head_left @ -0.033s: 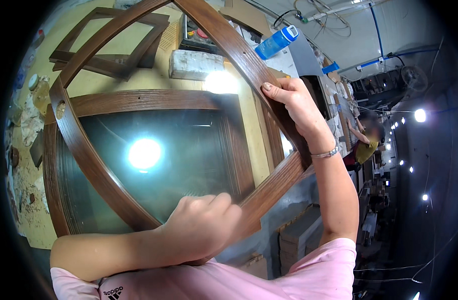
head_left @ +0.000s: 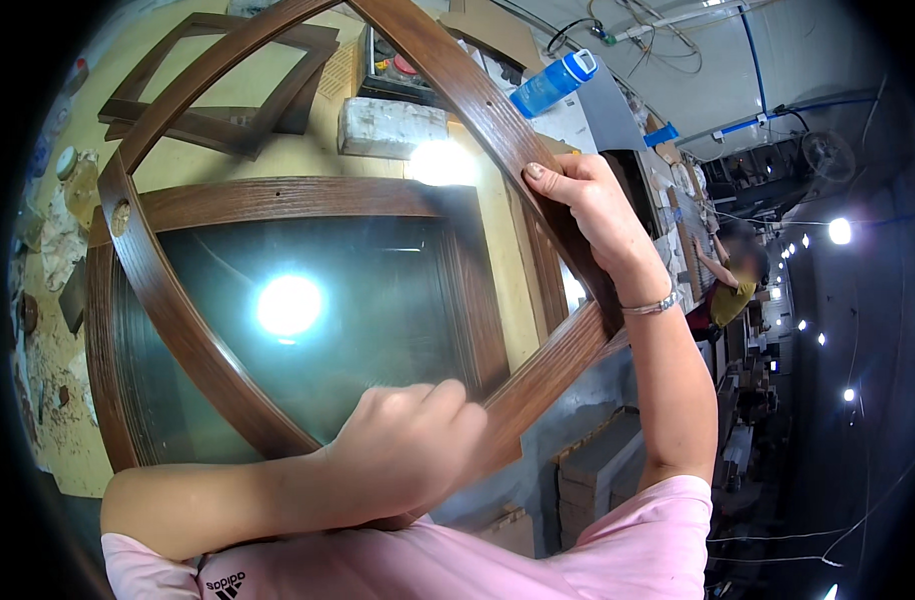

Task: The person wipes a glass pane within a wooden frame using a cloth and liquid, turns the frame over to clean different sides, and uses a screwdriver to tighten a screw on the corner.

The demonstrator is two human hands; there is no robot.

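Note:
I hold a dark brown wooden frame with curved sides up in front of me. My right hand grips its upper right bar, with a bracelet on the wrist. My left hand is closed around the lower bar near the bottom corner, my forearm crossing below it. Through the frame I see a glazed wooden panel lying flat on the workbench, its glass reflecting a bright lamp.
Square wooden frames are stacked at the back of the yellowish bench, next to a white block and a blue bottle. Another person in a yellow top works far right. Boxes stand below the bench edge.

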